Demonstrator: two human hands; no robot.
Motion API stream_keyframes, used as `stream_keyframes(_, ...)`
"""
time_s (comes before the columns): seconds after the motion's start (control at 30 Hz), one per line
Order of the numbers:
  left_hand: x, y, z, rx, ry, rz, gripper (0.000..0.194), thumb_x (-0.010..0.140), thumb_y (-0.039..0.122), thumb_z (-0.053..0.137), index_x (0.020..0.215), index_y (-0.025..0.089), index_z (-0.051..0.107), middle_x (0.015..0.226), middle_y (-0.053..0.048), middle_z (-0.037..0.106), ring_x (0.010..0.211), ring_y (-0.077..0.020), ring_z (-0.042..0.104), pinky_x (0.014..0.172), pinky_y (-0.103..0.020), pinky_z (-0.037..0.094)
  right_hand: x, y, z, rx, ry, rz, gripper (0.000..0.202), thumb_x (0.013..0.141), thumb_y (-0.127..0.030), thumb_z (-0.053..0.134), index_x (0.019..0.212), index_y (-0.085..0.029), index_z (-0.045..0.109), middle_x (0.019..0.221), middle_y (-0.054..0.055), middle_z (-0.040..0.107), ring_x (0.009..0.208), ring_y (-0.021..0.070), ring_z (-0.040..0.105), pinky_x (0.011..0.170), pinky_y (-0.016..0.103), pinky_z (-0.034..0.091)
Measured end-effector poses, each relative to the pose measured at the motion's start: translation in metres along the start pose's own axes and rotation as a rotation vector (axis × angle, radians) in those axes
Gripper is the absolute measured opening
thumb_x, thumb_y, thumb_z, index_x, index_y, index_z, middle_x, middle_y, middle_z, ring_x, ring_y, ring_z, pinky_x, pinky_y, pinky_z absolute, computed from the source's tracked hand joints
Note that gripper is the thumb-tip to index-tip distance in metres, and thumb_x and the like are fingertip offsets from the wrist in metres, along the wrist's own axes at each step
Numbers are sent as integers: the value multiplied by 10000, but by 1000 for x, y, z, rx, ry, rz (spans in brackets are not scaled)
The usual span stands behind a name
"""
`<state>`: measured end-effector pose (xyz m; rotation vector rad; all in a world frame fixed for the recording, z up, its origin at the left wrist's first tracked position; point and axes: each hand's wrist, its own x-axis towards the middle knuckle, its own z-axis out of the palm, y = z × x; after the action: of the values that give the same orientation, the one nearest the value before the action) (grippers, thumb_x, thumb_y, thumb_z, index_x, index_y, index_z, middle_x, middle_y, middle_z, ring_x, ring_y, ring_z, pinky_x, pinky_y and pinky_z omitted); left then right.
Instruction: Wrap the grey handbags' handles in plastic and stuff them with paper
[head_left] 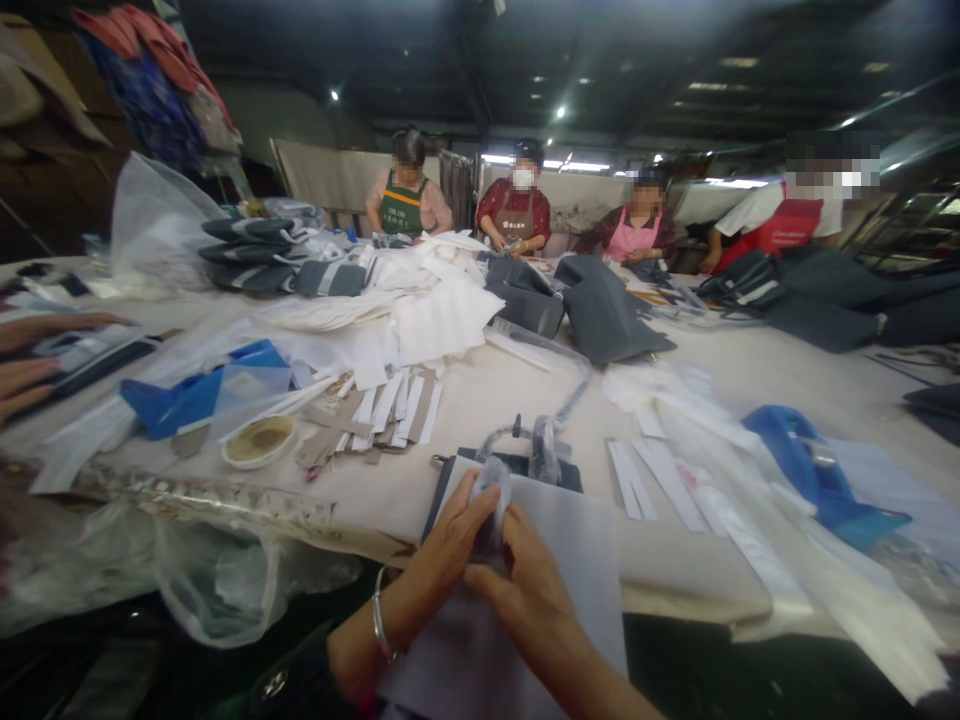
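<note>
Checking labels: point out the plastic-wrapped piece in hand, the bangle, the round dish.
Plastic-wrapped piece (494, 471): head view, its upper end.
Bangle (377, 612): head view, its band.
Round dish (256, 464): head view, its near rim.

- At the dark bag (566, 475), I have my left hand (448, 530) and right hand (531, 575) closed around a piece in clear plastic (493, 492).
- Left of the bag, I see paper strips (386, 408) and a shallow dish (260, 440).
- Right of it, I see a blue tape dispenser (817, 470).
- Beyond it, across the table, I see four people in aprons.
</note>
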<state>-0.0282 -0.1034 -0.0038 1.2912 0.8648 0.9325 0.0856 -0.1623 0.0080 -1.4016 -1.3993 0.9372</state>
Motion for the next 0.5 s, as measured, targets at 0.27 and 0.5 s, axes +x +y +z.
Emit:
stream_keyframes(0.27,18,0,-19,475,212,315,311,948,370,391,1093,189,598,1099,-104,576,1103,-270,505,1025,-455,371,2,9,3,122,39,-33,173,794,-99,523,868,-189,651,991,37,597,992,210,535,909,314,434)
stream_keyframes(0.5,54,-16,-48,782,41,443,119,786,201,567,903,190,550,991,-79,574,977,-258,498,896,-416,423,4,13,0,140,7,-54,120,802,-153,558,852,-186,662,1022,34,617,992,213,537,916,314,429)
